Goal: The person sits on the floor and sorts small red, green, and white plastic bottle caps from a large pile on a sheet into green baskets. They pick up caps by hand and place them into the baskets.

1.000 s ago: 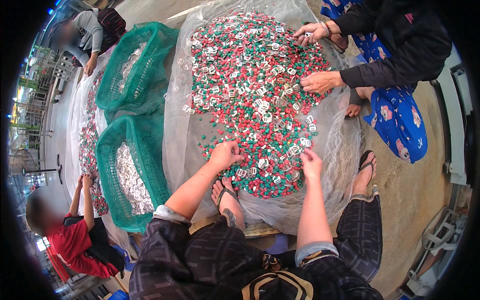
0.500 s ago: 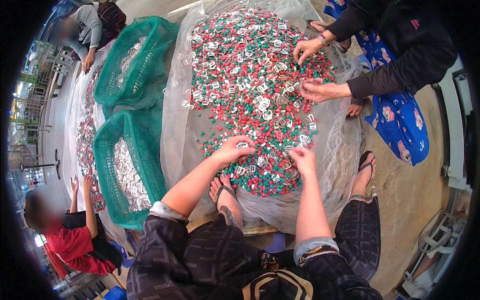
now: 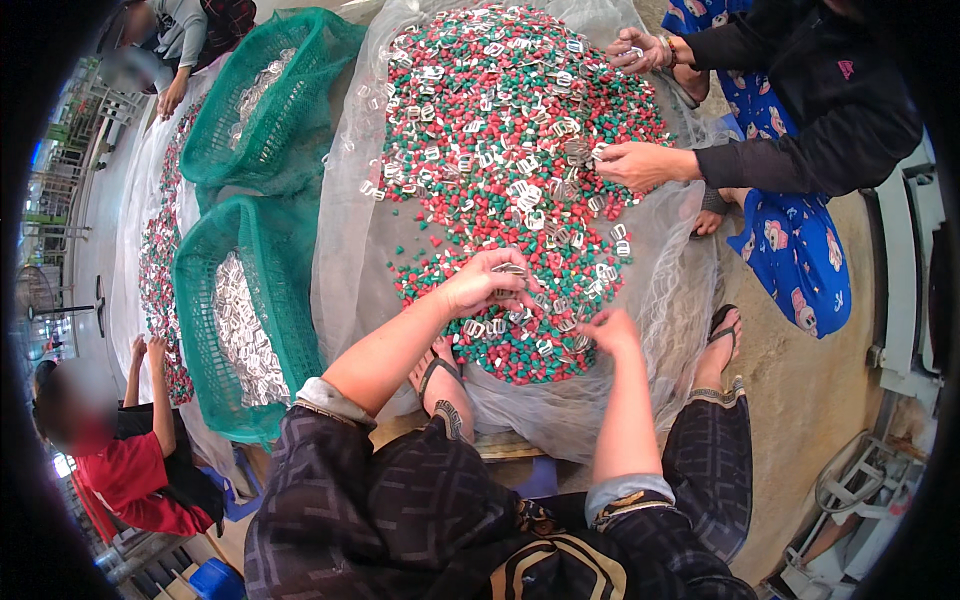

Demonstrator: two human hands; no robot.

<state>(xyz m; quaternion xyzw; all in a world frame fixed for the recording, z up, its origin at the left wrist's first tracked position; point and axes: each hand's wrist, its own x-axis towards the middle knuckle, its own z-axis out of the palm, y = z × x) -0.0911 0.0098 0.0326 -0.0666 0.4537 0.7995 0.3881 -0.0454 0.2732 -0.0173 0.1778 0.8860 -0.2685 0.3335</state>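
My left hand [image 3: 485,285] is closed over the near part of a pile of small red, green and white pellets [image 3: 520,355], with a pale slide buckle [image 3: 510,269] in its fingers. To its right, my right hand [image 3: 614,331] is low over the pile, thumb and fingers drawn together. A loose buckle [image 3: 566,325] lies just left of those fingertips; whether they hold anything is hidden. More flat, pale buckles are scattered among the pellets, such as the pair [image 3: 621,240] at the pile's right side.
A sheer white net [image 3: 345,225] lies under the pile. At left stand two green baskets lined with green netting: the nearer basket [image 3: 188,330] holds many buckles, the farther basket [image 3: 235,75] fewer. A co-worker's hands [image 3: 640,165] work at the far right; two other people sit at left.
My left hand has moved right and slightly away from me. My right hand has come a little nearer. The co-worker's upper hand has lifted off the pile with a buckle.
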